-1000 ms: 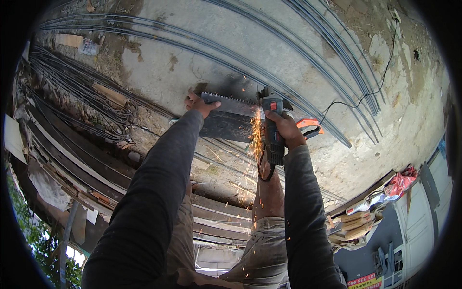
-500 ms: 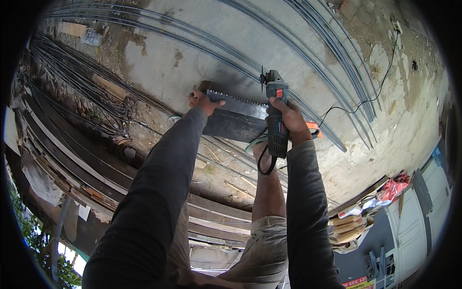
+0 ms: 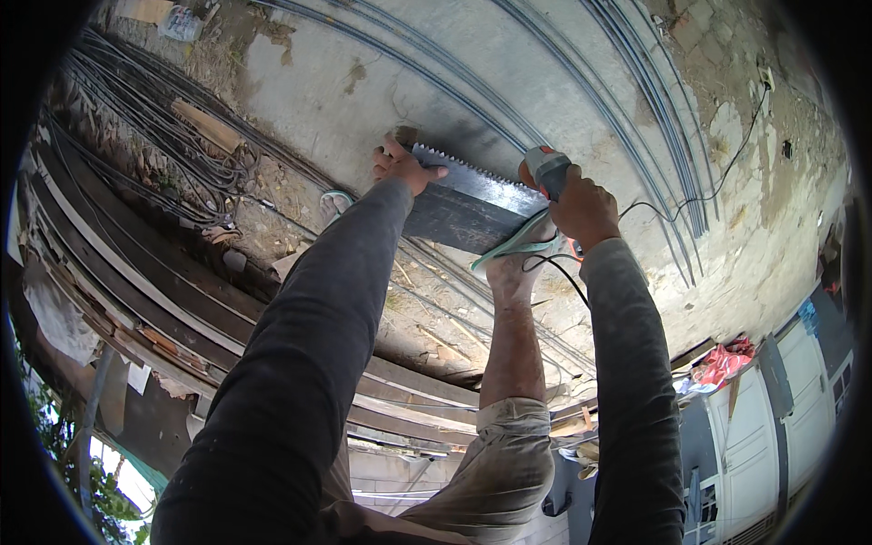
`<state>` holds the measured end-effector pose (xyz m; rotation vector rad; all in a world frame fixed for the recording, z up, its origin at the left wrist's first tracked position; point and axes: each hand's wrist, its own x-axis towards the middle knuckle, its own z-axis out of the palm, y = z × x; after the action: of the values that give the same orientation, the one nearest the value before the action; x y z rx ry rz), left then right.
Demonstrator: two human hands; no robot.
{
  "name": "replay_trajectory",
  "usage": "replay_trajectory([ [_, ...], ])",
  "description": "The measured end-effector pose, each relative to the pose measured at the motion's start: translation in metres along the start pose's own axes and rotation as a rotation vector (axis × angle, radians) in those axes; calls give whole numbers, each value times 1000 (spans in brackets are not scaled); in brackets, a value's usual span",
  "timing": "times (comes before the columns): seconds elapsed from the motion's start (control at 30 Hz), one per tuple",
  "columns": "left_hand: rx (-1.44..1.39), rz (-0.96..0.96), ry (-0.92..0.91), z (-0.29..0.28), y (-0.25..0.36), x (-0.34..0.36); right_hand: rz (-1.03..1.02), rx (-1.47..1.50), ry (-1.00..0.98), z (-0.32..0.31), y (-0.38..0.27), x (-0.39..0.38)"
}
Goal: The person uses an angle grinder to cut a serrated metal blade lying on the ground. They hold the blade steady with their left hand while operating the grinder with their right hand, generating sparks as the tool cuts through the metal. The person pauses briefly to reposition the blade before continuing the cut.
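The right hand (image 3: 584, 207), clutching a grey electric grinder (image 3: 549, 168), has turned it; the left hand (image 3: 407, 167) grips a toothed steel saw (image 3: 477, 188); grinding seems paused.

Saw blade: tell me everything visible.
The saw blade is broad, grey, shiny, apparently metal, with coarse teeth along its far edge. It slants down rightward in the picture, alongside a dark board. The left hand grips its left end; its right end is hidden near the power tool, contact there unclear.
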<state>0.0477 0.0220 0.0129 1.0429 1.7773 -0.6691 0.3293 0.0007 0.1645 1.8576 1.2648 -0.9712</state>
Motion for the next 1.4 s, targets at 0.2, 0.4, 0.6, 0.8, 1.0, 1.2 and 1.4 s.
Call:
replay_trajectory([
  [0.2, 21, -7, 1, 3, -1, 3, -88, -101, 82, 9, -8, 12],
  [0.4, 40, -27, 18, 3, 0, 4, -133, -281, 110, 17, -18, 12],
  [0.6, 20, -39, 15, 2, 0, 3, -141, -315, 111, 17, -26, 11],
  [0.8, 15, -43, 18, 2, 1, 2, -147, -340, 114, 15, -30, 13],
  [1.0, -2, -12, 18, 2, 3, 0, -121, -376, 148, 19, -24, 16],
  [1.2, 7, -9, 9, 2, 1, 1, 105, 197, 144, 13, 3, 18],
  [1.4, -8, 34, 30, 8, -1, 5, 102, 1065, -59, 59, 40, 9],
])
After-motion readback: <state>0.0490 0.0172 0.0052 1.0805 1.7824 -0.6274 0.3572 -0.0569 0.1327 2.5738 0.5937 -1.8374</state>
